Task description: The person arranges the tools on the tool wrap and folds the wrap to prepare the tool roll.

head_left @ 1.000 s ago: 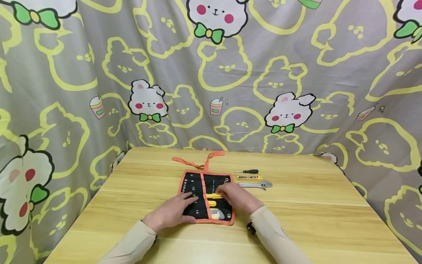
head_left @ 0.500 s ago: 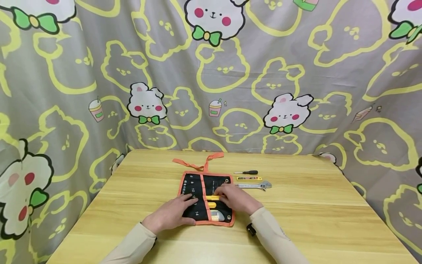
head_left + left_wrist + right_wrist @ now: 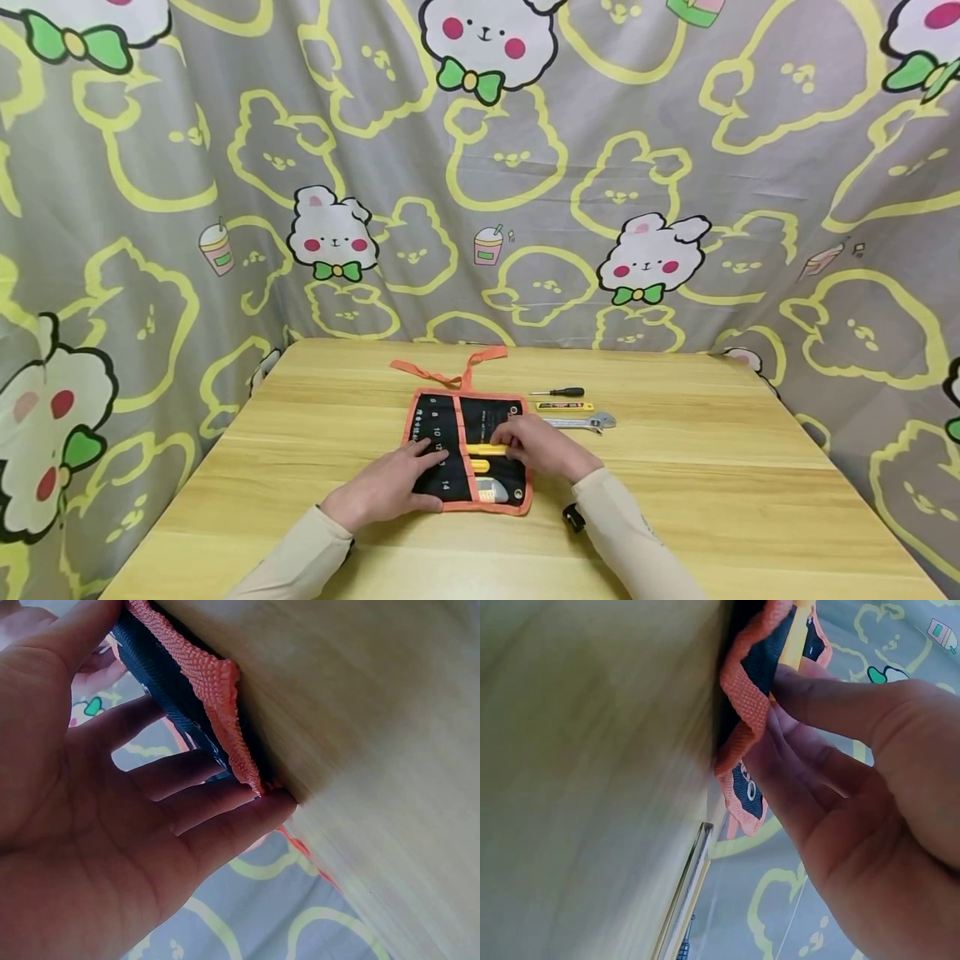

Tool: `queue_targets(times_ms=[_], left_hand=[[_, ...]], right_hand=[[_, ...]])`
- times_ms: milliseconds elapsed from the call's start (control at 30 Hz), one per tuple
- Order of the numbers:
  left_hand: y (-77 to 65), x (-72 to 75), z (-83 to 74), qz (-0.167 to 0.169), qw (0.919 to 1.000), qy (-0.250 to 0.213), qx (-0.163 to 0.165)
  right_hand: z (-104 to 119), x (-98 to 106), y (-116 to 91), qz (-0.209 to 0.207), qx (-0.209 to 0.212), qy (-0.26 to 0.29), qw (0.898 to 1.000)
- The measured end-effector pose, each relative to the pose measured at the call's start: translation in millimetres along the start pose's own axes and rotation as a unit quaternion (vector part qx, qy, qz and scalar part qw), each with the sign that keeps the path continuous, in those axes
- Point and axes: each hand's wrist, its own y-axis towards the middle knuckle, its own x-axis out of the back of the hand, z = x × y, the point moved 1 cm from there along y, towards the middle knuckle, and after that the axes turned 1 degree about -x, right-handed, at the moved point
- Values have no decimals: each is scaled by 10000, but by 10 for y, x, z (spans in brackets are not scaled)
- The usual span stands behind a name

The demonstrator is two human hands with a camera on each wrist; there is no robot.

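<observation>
A black tool roll (image 3: 480,408) with orange trim lies unrolled, numbers printed along its left part. My left hand (image 3: 382,487) rests on that part, fingers spread; in the left wrist view the fingers lie over the roll's orange edge (image 3: 217,690). My right hand (image 3: 551,447) pinches a yellow-handled tool (image 3: 483,449) between thumb and fingers, its left end at the orange pocket band. The tool's tip is hidden. Below it in the pockets sit another yellow-handled tool (image 3: 478,466) and a grey piece with a pale marked part (image 3: 491,490).
To the right of the roll lie a black-handled screwdriver (image 3: 561,392), a flat yellow labelled item (image 3: 564,407) and an adjustable wrench (image 3: 588,422). Orange ties (image 3: 450,379) stretch toward the back of the wooden table (image 3: 675,500). A patterned curtain (image 3: 420,150) hangs behind.
My right hand stays at the yellow-handled tool, its fingers shifting only slightly. The left hand keeps its place on the roll. The head view has tilted a little.
</observation>
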Motion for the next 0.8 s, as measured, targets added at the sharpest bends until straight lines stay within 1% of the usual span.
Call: queue_targets(times_ms=[167,333,500,633,800], left_hand=[[-2,10,-8,15,10000,-5,-3],[-3,10,-11,2,10000,21,-17],[-7,1,-5,-16,10000,10,-45],[-13,-6,-1,13,10000,-4,-11],[-7,-8,-5,15,10000,56,0]], right_hand=[[17,-27,6,-60,40,-292,9995],[53,-42,13,-12,-67,-497,9987],[65,-35,21,115,-196,-269,9994],[51,-39,43,231,-159,-111,9995],[46,-57,55,200,-10,-381,9991]])
